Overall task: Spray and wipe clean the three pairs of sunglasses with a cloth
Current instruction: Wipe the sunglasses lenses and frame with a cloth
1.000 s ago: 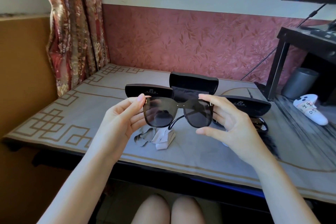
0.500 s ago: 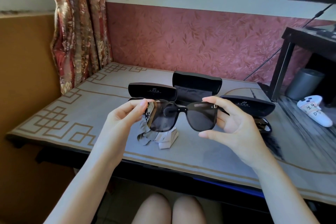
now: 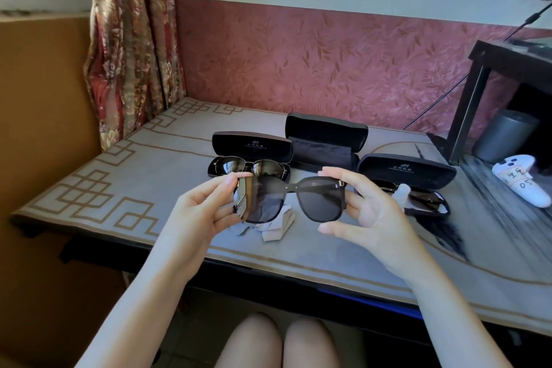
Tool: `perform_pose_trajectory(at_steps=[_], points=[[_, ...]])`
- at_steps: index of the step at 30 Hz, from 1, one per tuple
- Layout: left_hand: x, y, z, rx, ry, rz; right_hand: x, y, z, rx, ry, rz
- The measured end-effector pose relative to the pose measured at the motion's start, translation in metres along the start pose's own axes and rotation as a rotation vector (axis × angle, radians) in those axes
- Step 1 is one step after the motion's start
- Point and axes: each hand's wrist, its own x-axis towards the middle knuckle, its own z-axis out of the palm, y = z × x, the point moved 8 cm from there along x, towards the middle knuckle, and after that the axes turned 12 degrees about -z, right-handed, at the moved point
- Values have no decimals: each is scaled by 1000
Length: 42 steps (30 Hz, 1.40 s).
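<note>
Well left of the left hand (image 3: 203,212) and behind it: a flowered curtain (image 3: 131,39), hanging by the far corner of the table (image 3: 89,182). Left hand raised over the table's near edge, thumb and forefinger pinching the left end of the black sunglasses (image 3: 321,202). Just beyond that hand, lying in an open left case (image 3: 252,145): metal-framed sunglasses (image 3: 233,165), dark lenses up.

Between the two hands, held clear of the table: the black sunglasses, spanning the gap, the left lens angled and catching a pale reflection. Under them, on the table, a crumpled grey cloth (image 3: 277,230), partly hidden by that lens. Behind the gap between the hands, a middle case (image 3: 325,131), open, only dark lining showing.

Right hand (image 3: 367,218) gripping the right end of the black frame, forefinger over the top, thumb curled below. Just beyond and right of that hand, a right case (image 3: 406,169), open, with a third pair (image 3: 424,199) inside. Beside the knuckles, a small pale item (image 3: 400,193), too blurred to name. Farther right, a white controller (image 3: 519,185) with handwritten marks.
</note>
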Motion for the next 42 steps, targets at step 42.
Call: perform_pose_trajectory(at_steps=[42], points=[[-12, -20, 6, -28, 158, 29, 41, -9, 66, -488, -199, 32]])
